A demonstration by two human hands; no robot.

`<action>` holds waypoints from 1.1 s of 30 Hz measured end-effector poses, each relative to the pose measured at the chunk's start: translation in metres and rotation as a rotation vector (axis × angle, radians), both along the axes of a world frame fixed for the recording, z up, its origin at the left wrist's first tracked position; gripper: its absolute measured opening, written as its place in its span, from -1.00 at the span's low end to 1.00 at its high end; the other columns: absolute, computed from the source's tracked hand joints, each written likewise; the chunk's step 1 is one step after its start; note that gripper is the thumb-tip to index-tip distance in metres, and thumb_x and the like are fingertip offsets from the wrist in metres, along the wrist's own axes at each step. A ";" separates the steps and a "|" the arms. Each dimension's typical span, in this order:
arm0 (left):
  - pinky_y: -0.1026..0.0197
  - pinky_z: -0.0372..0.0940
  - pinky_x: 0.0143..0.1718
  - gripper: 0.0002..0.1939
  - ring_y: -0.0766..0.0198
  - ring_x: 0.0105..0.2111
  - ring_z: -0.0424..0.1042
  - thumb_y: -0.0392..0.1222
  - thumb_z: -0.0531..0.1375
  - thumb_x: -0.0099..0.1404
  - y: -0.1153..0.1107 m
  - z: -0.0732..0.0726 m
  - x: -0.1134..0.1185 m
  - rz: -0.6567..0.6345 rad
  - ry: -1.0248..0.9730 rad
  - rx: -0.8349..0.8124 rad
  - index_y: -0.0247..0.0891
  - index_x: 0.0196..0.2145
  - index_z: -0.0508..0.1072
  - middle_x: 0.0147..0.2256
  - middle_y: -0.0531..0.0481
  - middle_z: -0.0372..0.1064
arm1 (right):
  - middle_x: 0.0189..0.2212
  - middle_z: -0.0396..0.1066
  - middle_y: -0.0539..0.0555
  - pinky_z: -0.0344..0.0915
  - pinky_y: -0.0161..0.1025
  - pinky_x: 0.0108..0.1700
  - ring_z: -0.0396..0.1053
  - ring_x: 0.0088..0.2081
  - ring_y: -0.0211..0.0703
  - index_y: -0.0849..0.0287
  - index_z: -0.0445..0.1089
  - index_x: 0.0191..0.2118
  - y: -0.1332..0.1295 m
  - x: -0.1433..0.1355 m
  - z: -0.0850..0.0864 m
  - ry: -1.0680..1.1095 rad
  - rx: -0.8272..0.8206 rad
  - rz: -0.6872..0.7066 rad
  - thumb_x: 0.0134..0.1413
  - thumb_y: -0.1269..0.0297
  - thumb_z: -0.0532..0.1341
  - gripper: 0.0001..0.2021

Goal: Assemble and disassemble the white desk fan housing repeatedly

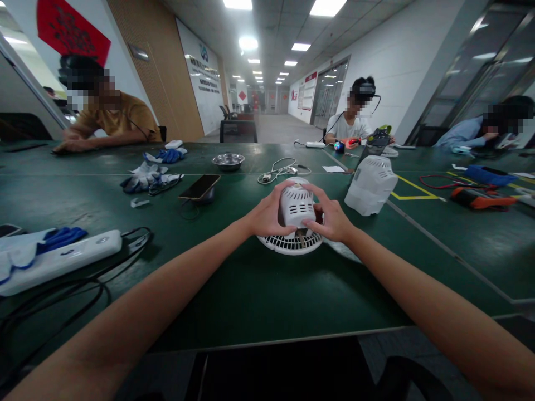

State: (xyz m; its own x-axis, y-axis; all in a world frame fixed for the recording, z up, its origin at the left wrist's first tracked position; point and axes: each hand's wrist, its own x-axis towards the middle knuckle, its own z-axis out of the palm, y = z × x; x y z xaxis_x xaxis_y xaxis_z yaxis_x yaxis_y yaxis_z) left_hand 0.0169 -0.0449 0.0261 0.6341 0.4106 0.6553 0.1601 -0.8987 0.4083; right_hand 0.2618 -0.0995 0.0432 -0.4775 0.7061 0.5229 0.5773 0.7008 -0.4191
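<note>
Both my hands grip a white vented plastic housing [297,207], which looks like the motor cover of a small fan. My left hand [270,211] wraps its left side, thumb low and fingers over the top. On the opposite side my right hand [330,216] closes round it in the same way. Beneath the housing a round white fan grille [288,245] rests on the green table [267,295]. What lies between the housing and the grille is partly hidden by my hands. Just right of them stands a larger white translucent vented cover [371,186].
A white cable [284,171] and a metal bowl [228,161] lie behind the grille. To the left are a phone [199,187], gloves [146,177] and a white power strip [62,263] with black cords. An orange multimeter [480,197] lies right. Several people sit around the table.
</note>
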 end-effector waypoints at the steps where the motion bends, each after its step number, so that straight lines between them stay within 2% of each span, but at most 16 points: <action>1: -0.29 0.28 0.14 0.17 -0.33 0.19 0.28 0.08 0.47 0.01 0.000 0.000 0.000 0.004 -0.002 0.005 -0.04 0.37 -0.15 0.31 -0.32 0.05 | -0.49 0.47 -0.05 0.46 -0.03 -0.38 0.42 -0.55 -0.08 0.00 -0.08 0.43 0.000 0.000 0.000 -0.007 0.004 -0.008 0.13 -0.11 0.26 -0.14; 7: -0.25 0.31 0.10 0.13 -0.28 0.15 0.30 0.13 0.46 0.02 0.004 -0.003 -0.002 -0.001 0.009 0.038 0.00 0.34 -0.13 0.29 -0.29 0.05 | -0.50 0.47 -0.06 0.48 -0.03 -0.35 0.44 -0.54 -0.07 0.01 -0.02 0.40 0.001 -0.001 0.003 -0.038 0.000 -0.036 0.06 -0.18 0.33 -0.10; 11: -0.26 0.32 0.08 0.12 -0.29 0.13 0.31 0.15 0.46 0.02 0.004 -0.003 -0.003 0.001 0.013 0.027 -0.01 0.33 -0.12 0.29 -0.29 0.05 | -0.41 0.53 0.00 0.49 0.00 -0.30 0.48 -0.48 -0.03 0.04 -0.02 0.40 0.000 0.000 0.007 -0.042 -0.052 -0.006 0.03 -0.22 0.35 -0.06; 16: -0.29 0.34 0.06 0.11 -0.27 0.08 0.37 0.13 0.46 0.02 0.004 -0.003 -0.002 0.003 0.024 -0.015 -0.02 0.32 -0.11 0.22 -0.29 0.16 | -0.43 0.51 0.00 0.48 -0.01 -0.29 0.48 -0.47 -0.03 0.07 -0.01 0.39 -0.001 0.001 0.010 -0.039 -0.078 -0.007 0.03 -0.20 0.36 -0.07; 19: -0.32 0.32 0.09 0.12 -0.30 0.09 0.37 0.14 0.47 -0.01 0.006 -0.005 -0.002 0.002 0.013 -0.051 -0.01 0.32 -0.09 0.20 -0.27 0.19 | -0.42 0.51 -0.02 0.48 -0.04 -0.33 0.45 -0.48 -0.09 0.03 -0.06 0.40 -0.001 0.005 0.011 -0.004 -0.160 0.067 0.05 -0.13 0.37 -0.08; 23: -0.30 0.35 0.05 0.11 -0.27 0.06 0.39 0.13 0.47 0.00 0.007 -0.005 -0.002 -0.019 0.012 -0.070 -0.02 0.31 -0.10 0.20 -0.28 0.20 | -0.30 0.53 0.04 0.51 -0.05 -0.31 0.48 -0.39 -0.07 0.01 -0.08 0.40 0.002 0.012 0.014 0.045 -0.290 0.192 0.04 -0.06 0.37 -0.08; 26: -0.29 0.34 0.05 0.12 -0.27 0.06 0.38 0.13 0.48 -0.01 0.007 -0.004 -0.001 -0.030 0.001 -0.051 -0.03 0.31 -0.09 0.19 -0.29 0.20 | -0.25 0.52 0.08 0.52 0.02 -0.25 0.48 -0.33 -0.03 -0.01 -0.02 0.39 0.003 0.014 0.016 0.073 -0.314 0.193 -0.05 0.00 0.42 -0.06; 28: -0.29 0.33 0.05 0.11 -0.26 0.06 0.38 0.12 0.48 -0.01 0.007 -0.005 -0.001 -0.036 -0.007 -0.046 -0.03 0.31 -0.08 0.19 -0.28 0.21 | -0.28 0.51 0.05 0.51 0.03 -0.25 0.47 -0.34 -0.03 -0.03 -0.03 0.40 0.003 0.014 0.016 0.075 -0.326 0.186 -0.07 0.10 0.43 -0.05; 33: -0.25 0.35 0.02 0.10 -0.20 0.02 0.41 0.05 0.49 -0.01 0.004 -0.005 0.001 -0.030 -0.035 -0.021 -0.06 0.31 -0.06 0.14 -0.26 0.24 | -0.43 0.45 -0.08 0.43 -0.14 -0.35 0.43 -0.44 -0.14 0.01 -0.10 0.37 -0.002 0.010 0.018 0.027 -0.322 0.143 -0.09 0.36 0.39 -0.05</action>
